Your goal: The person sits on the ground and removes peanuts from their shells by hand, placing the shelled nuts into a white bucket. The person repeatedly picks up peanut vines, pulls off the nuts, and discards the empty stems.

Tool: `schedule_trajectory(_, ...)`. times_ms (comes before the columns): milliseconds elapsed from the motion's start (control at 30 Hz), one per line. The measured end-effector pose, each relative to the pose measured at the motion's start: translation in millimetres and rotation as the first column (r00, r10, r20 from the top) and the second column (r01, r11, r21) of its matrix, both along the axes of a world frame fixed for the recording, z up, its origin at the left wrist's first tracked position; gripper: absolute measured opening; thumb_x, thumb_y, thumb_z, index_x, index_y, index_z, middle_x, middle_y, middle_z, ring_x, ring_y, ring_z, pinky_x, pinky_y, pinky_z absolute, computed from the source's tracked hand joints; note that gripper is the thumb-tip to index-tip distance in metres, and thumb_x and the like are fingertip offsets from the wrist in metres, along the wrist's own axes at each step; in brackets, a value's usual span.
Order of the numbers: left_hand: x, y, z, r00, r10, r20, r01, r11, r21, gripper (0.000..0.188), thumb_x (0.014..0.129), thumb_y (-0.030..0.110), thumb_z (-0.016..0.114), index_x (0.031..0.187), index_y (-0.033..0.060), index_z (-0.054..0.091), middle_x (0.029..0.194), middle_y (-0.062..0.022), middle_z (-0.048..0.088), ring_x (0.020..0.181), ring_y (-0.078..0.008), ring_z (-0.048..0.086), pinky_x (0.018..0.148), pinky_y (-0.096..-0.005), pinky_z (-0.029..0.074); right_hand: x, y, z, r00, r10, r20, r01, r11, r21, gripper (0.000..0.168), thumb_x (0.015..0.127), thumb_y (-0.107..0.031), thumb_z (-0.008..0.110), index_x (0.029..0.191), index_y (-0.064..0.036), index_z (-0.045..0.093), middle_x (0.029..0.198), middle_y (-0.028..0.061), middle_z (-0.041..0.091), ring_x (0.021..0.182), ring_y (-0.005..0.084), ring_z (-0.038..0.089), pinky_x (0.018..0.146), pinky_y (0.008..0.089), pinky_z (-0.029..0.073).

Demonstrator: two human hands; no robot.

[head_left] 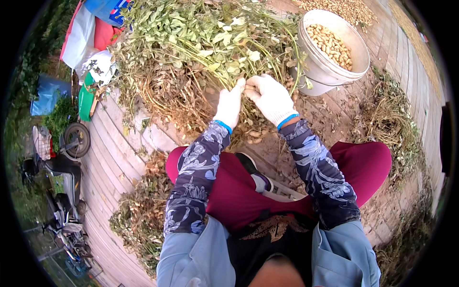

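Note:
My left hand (229, 106), in a white knit glove with a blue cuff, pinches at the stems of a peanut plant (223, 77). Close beside it, my right hand (269, 94), gloved alike, has a small tan peanut pod (250, 87) between thumb and fingers. The fingertips of both hands nearly touch. Below them, more peanut pods (254, 134) hang or lie among roots and withered leaves. A large heap of peanut plants (179, 39) spreads in front of me, its green tops pointing away.
A white plastic bucket (319, 80) partly filled with peanuts (330, 46) stands at the right. Loose peanuts (337, 10) cover the paving behind it. Plant piles lie at left (140, 211) and right (389, 125). Parked two-wheelers (68, 161) line the left edge.

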State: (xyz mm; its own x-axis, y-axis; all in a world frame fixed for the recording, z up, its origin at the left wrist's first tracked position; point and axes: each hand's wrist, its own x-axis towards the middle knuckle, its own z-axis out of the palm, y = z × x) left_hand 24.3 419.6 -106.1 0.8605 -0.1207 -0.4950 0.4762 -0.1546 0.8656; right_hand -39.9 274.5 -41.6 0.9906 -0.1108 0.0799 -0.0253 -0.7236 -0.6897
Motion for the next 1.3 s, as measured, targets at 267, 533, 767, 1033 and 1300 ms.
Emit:
schedule_trajectory(267,-2.0,1.2,35.5,0.997,0.059,0.045,-0.046,0.967,-0.251,0.043,0.095,0.047,0.067,0.073,0.0102,0.068,0.070,0.0031,0.061,0.054,-0.0073,0.043,0.049,-0.0256,0.029,-16.0,-4.5,20.0,0.930,-0.352,0.108,0.068,0.451,0.890,0.016,0.105,-0.018,0.058,0.116,-0.009,0.066,0.079,-0.0087,0.052,0.062,-0.0003,0.041,0.054,0.0176,0.033)
schedule_trajectory(533,12.8,23.9,32.1,0.995,0.067,0.076,-0.035,0.930,-0.367,0.033,0.098,0.043,0.060,0.079,0.0167,0.067,0.073,0.0062,0.063,0.063,-0.0040,0.052,0.049,-0.0214,0.027,-6.7,-167.8,44.3,0.650,-0.556,0.518,0.580,0.803,0.135,0.036,0.098,-0.029,0.067,0.123,-0.003,0.068,0.110,0.0129,0.070,0.095,0.0223,0.065,0.086,0.0340,0.052)
schedule_trajectory(767,16.7,33.4,29.0,0.996,0.021,0.083,0.038,0.761,-0.648,0.034,0.101,0.049,0.055,0.088,0.0174,0.061,0.081,0.0031,0.065,0.073,-0.0107,0.062,0.059,-0.0240,0.042,-6.3,-128.6,-24.0,0.895,-0.445,-0.015,0.445,0.895,-0.031,0.039,0.098,-0.038,0.059,0.111,-0.004,0.072,0.111,0.0211,0.070,0.105,0.0355,0.066,0.095,0.0388,0.050)
schedule_trajectory(1033,10.4,18.5,41.8,0.995,-0.036,-0.092,-0.014,0.872,-0.490,0.069,0.095,0.061,0.063,0.138,0.0082,0.054,0.108,-0.0078,0.070,0.092,-0.0187,0.068,0.080,-0.0323,0.057,40.1,-48.1,-79.1,0.968,-0.015,0.252,-0.187,0.625,0.758,0.046,0.109,-0.025,0.043,0.150,-0.003,0.045,0.144,0.0148,0.053,0.115,0.0251,0.060,0.098,0.0347,0.045)
schedule_trajectory(1300,-28.3,21.6,63.1,0.923,-0.240,0.300,0.174,0.957,0.230,0.109,0.094,0.053,0.065,0.161,-0.0032,-0.001,0.151,-0.0293,0.045,0.137,-0.0315,0.048,0.116,-0.0369,0.034,97.9,-13.4,-79.0,0.946,-0.325,-0.010,0.055,0.131,0.990,0.038,0.110,-0.026,0.045,0.136,-0.001,0.058,0.122,0.0071,0.068,0.094,0.0121,0.063,0.073,0.0261,0.051)
